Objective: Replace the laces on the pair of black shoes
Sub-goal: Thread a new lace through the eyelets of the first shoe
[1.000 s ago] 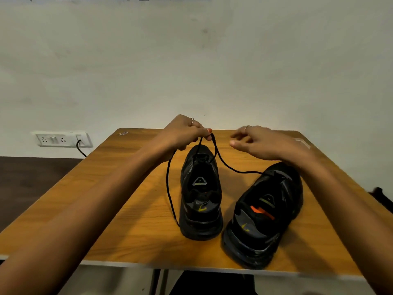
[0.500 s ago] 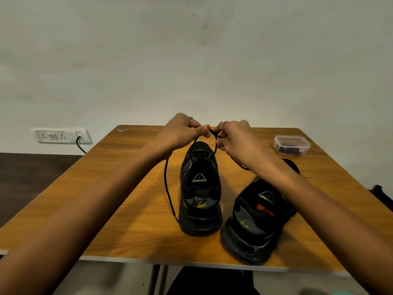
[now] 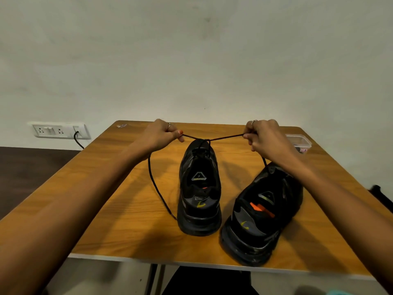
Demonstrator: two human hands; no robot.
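Note:
Two black shoes stand on the wooden table (image 3: pixel 119 220), heels toward me: the left shoe (image 3: pixel 199 188) upright in the middle, the right shoe (image 3: pixel 262 213) beside it, angled. A black lace (image 3: pixel 158 189) runs through the left shoe's upper eyelets. My left hand (image 3: pixel 160 135) pinches one strand and my right hand (image 3: pixel 265 138) pinches the other, pulling them taut apart above the shoe's tongue. The left loose end trails down the table beside the shoe. The right loose end hangs onto the right shoe.
A small clear plastic box (image 3: pixel 298 142) sits at the table's far right, partly behind my right hand. A wall socket strip (image 3: pixel 59 130) with a black cable plugged in is on the wall at left. A dark object (image 3: pixel 380 195) shows at the right edge.
My hands were close together over the left shoe's tongue; now they have moved apart sideways, drawing the lace strands tight. One second ago my right hand held nothing.

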